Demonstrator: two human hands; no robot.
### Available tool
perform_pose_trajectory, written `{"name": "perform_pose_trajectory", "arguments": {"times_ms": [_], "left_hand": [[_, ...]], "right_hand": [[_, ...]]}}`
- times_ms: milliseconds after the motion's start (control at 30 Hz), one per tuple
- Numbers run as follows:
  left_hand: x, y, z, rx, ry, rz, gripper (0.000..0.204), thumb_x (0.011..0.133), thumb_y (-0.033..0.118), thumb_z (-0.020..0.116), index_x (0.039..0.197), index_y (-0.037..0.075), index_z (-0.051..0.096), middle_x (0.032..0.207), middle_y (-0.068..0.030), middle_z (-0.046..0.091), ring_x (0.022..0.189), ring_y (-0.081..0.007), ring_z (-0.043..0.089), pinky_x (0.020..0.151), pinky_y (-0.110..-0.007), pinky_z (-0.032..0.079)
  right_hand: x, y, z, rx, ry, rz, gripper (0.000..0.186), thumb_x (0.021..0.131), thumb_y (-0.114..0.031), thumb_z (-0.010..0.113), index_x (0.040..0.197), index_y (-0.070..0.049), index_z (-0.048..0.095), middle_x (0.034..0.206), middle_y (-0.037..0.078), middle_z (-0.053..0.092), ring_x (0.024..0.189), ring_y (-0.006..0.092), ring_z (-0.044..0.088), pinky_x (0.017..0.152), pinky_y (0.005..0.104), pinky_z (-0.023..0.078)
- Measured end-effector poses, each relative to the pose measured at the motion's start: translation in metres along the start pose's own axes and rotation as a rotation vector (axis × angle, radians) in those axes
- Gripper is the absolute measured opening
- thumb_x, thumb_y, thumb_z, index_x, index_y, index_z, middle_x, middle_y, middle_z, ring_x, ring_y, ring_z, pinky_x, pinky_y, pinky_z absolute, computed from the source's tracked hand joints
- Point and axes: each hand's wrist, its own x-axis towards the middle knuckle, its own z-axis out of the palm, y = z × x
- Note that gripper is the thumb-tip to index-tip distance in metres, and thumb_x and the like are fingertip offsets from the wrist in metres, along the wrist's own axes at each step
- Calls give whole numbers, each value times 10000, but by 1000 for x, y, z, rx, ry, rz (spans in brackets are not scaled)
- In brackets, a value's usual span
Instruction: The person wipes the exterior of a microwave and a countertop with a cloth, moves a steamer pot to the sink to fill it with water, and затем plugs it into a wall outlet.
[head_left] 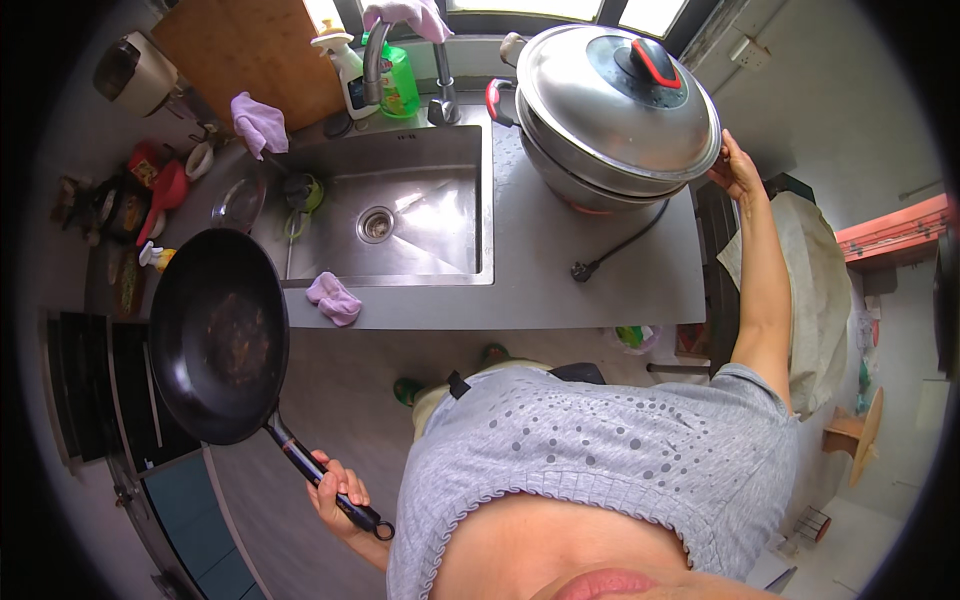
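Observation:
My left hand (340, 496) is wrapped round the black handle of a frying pan (222, 335). The pan is held up off the counter's left front, its dark inside facing me, with a brownish worn patch in the middle. On the right of the counter stands a large steel steamer pot (600, 185) under a domed lid (590, 95) with a glass centre and a red-and-black knob. My right hand (738, 168) grips the pot's right side, where its fingers cover the handle. The red-and-black left handle (498, 103) shows uncovered.
A steel sink (420, 200) is set into the grey counter (590, 290). Purple cloths (333, 299) lie around it and over the faucet (374, 65). A power plug (583, 271) lies before the pot. Bottles (398, 85) and a wooden board (250, 55) stand behind.

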Motion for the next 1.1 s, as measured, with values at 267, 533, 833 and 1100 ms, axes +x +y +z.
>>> {"name": "perform_pose_trajectory", "arguments": {"times_ms": [267, 533, 833, 1100], "left_hand": [[7, -2, 3, -22, -52, -22, 291, 924, 100, 487, 1196, 13, 431, 664, -25, 423, 452, -98, 443, 385, -229, 429], [9, 21, -21, -108, 0, -7, 350, 892, 77, 506, 1228, 15, 428, 665, -28, 414, 445, -117, 444, 376, -251, 420], [1, 72, -82, -195, 211, 44, 277, 829, 63, 584, 1072, 19, 459, 637, -43, 461, 436, -132, 483, 384, -261, 425], [11, 121, -176, -230, 381, 112, 263, 809, 95, 598, 1035, 44, 474, 628, -19, 460, 445, -117, 472, 391, -256, 383]], "right_hand": [[22, 12, -20, -82, 11, -33, 422, 867, -578, 582, 654, -222, 511, 597, -75, 525, 548, 104, 550, 522, 269, 483], [27, 27, 4, 110, 44, -45, 734, 842, -707, 466, 1314, -146, 470, 1239, 60, 519, 1097, 199, 504, 907, 369, 422], [-141, 150, 146, 137, 484, -360, 371, 970, -375, 489, 962, -23, 605, 779, 56, 608, 635, 107, 548, 519, 229, 465], [-320, 189, 424, -170, -538, -458, 280, 1012, -269, 441, 994, -19, 568, 777, 60, 604, 577, 97, 538, 543, 234, 451]]}}
